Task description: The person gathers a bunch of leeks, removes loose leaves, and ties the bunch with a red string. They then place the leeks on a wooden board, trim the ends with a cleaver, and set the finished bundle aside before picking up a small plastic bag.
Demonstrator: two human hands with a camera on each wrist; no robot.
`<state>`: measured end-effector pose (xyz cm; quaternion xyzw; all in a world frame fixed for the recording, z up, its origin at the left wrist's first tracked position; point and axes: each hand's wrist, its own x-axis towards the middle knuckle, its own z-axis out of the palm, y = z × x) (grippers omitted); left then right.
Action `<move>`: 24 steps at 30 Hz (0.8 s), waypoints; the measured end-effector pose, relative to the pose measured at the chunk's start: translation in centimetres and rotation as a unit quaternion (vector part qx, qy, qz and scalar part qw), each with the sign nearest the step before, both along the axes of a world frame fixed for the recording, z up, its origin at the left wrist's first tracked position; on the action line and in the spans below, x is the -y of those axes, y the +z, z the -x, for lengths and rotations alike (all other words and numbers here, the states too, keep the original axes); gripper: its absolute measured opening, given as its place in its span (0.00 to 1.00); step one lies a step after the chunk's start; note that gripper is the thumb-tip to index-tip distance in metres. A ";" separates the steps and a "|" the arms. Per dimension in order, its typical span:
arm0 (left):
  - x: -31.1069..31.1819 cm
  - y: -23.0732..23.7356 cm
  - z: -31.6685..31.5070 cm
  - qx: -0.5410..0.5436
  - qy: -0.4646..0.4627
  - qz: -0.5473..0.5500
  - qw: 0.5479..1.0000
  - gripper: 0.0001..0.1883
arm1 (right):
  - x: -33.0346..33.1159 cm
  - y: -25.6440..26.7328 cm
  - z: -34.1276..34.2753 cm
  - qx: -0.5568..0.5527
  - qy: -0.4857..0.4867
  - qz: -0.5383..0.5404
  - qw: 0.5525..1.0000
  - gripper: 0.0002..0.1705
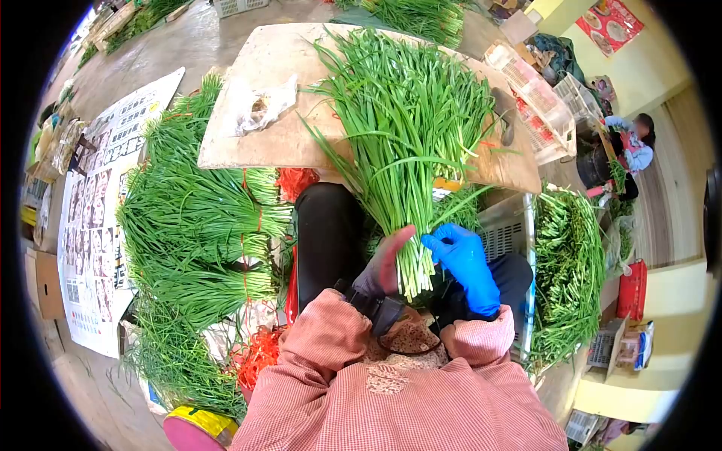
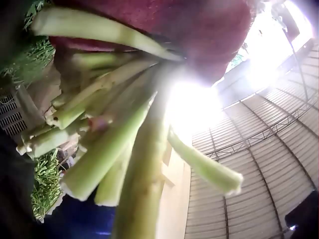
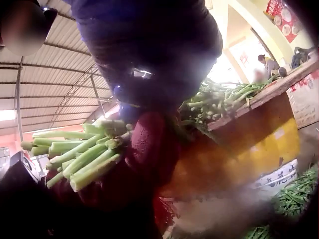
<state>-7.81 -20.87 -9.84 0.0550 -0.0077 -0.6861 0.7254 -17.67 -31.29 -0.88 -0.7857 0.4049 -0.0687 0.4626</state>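
In the head view a bunch of garlic chives [image 1: 412, 252], pale stem ends toward the body, is gripped by my left hand [image 1: 387, 263] in a dark red and grey glove. Up close, the cut stem ends [image 2: 107, 164] fan out below that glove in the left wrist view. My right hand [image 1: 468, 263], in a blue glove, is at the bunch's right side, its fingers curled and the fingertips pinching at a green stalk. The right wrist view shows the blue glove [image 3: 149, 59] right against the left thumb [image 3: 148, 134]. A large heap of chives [image 1: 406, 98] lies ahead on the wooden board.
Tied bundles of chives [image 1: 203, 210] lie at the left, near red ties [image 1: 259, 357]. A plastic bag [image 1: 267, 105] rests on the wooden board [image 1: 226, 143]. More greens [image 1: 564, 278] fill the right side beside a crate [image 1: 508, 229]. A person [image 1: 632, 146] sits far right.
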 end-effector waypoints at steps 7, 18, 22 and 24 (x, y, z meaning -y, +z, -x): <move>0.4 -1.6 0.6 0.057 0.038 0.026 0.997 0.20 | 0.3 -0.3 0.2 0.023 -0.014 -0.046 0.999 0.16; 0.6 0.7 0.7 -0.058 0.022 0.013 0.998 0.19 | 1.2 -2.4 1.1 0.018 0.092 0.124 0.988 0.19; 1.0 -0.1 1.1 -0.063 0.018 0.009 0.998 0.23 | 0.7 -1.0 0.2 -0.038 0.107 0.188 0.976 0.17; 1.0 0.7 1.4 0.034 0.063 -0.008 0.997 0.24 | 0.6 -0.4 -0.2 -0.058 0.106 0.180 0.976 0.18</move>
